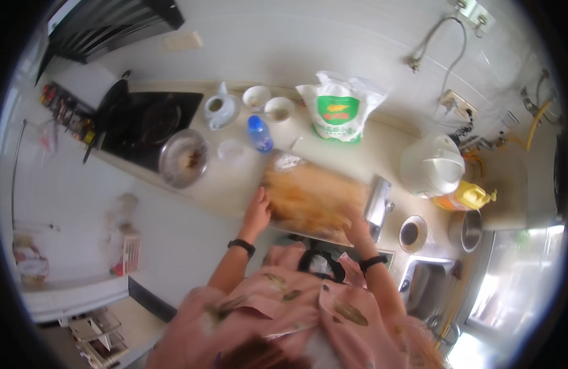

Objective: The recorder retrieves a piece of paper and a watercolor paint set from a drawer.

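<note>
A wooden cutting board [318,193] lies on the counter before me, with a patch of white powder [287,161] at its far left corner. My left hand [257,212] is at the board's left edge. My right hand [357,226] is over its near right part, blurred; whether its fingers touch the wood is unclear. A cleaver with a broad metal blade [378,203] lies along the board's right side. Beyond the board stand a blue-capped bottle [260,133] and a white and green bag [339,108]. Nothing shows between the fingers of either hand.
A metal bowl with brown bits [184,159] stands by the black cooktop [141,124]. A pitcher [221,110] and two bowls [268,104] stand at the back. Rightward are a white appliance [434,166], a yellow jug [466,196], metal pots and a sink [427,288].
</note>
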A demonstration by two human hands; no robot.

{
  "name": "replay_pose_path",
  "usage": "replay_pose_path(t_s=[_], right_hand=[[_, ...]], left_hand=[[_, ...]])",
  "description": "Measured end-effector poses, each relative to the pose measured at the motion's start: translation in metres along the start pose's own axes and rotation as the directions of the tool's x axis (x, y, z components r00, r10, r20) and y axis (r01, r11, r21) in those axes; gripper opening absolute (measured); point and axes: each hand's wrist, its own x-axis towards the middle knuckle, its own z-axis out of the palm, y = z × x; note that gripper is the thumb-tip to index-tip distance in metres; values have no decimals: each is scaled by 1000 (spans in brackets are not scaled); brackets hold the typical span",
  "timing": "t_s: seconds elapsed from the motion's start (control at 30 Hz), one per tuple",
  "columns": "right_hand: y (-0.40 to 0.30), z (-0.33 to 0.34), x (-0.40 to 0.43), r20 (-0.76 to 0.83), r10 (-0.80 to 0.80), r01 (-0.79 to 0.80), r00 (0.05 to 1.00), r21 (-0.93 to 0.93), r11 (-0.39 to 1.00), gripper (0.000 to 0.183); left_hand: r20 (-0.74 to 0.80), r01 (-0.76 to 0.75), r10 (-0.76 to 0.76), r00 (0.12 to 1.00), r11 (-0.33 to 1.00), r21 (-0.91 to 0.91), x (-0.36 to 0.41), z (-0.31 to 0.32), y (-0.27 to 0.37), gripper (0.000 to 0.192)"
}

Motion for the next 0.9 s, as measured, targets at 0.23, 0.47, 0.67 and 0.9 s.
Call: replay_pose_path(t_s=[0.23, 0.47, 0.67, 0.9], right_hand=[[-18, 2, -4, 39, 39, -31, 998, -188, 982, 66], [-5, 1, -3, 14, -143, 140, 990, -325, 935, 67], [3, 17, 16, -103, -48, 42, 994, -56, 998, 52], [-48, 70, 35, -310, 289, -372, 906, -256, 892, 64]], left_hand=[[-51, -52, 58, 997, 991, 121, 9, -36, 13, 27], [-132, 322, -383, 914, 884, -339, -28, -85, -35, 12], [-452, 365, -495, 742, 864, -346, -33, -137, -126, 12], [-502, 269, -492, 712, 851, -452, -1, -212, -200, 12]])
